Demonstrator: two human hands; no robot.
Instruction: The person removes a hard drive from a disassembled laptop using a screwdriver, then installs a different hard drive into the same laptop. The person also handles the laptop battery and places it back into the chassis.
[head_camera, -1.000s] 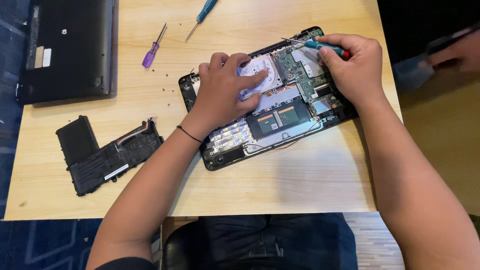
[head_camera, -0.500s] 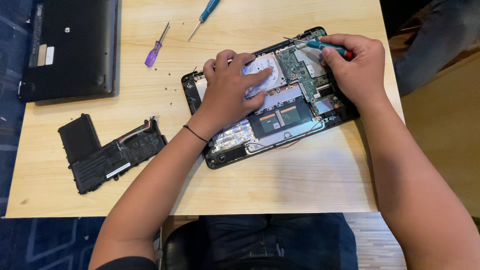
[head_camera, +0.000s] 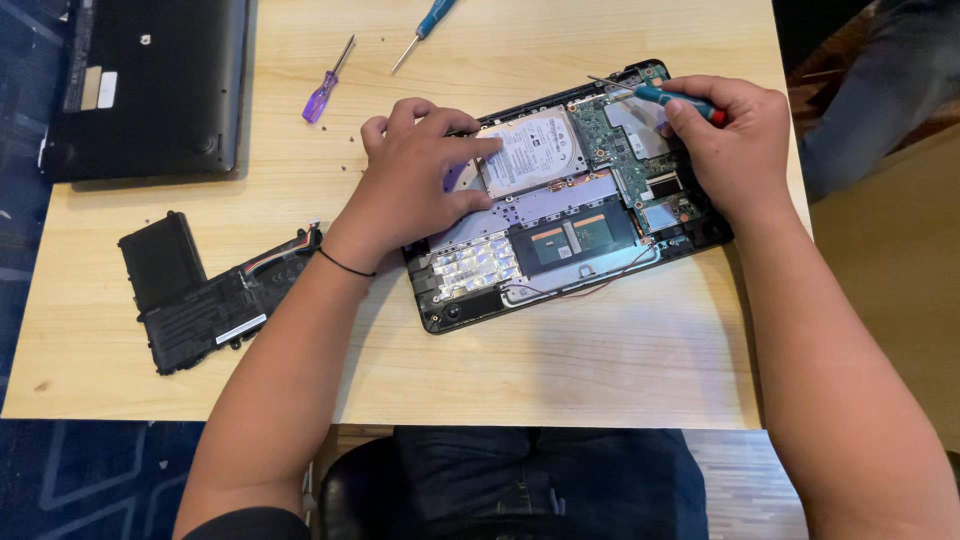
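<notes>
Head view: left hand (head_camera: 420, 180), fingers spread flat, presses the silver hard drive (head_camera: 535, 150) in the opened black laptop base (head_camera: 560, 200); right hand (head_camera: 735, 145) grips a blue-handled screwdriver (head_camera: 665, 95) over the green circuit board (head_camera: 625, 150). Tip slippage could scratch components.

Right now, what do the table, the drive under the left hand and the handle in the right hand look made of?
Table: pale wood or wood laminate, matt, with visible grain. Drive: bare metal, judging by its silvery sheen. Screwdriver: probably plastic handle, glossy blue with red end; thin steel-looking shaft. Left hand rests on the drive; right hand grips the handle.
</notes>
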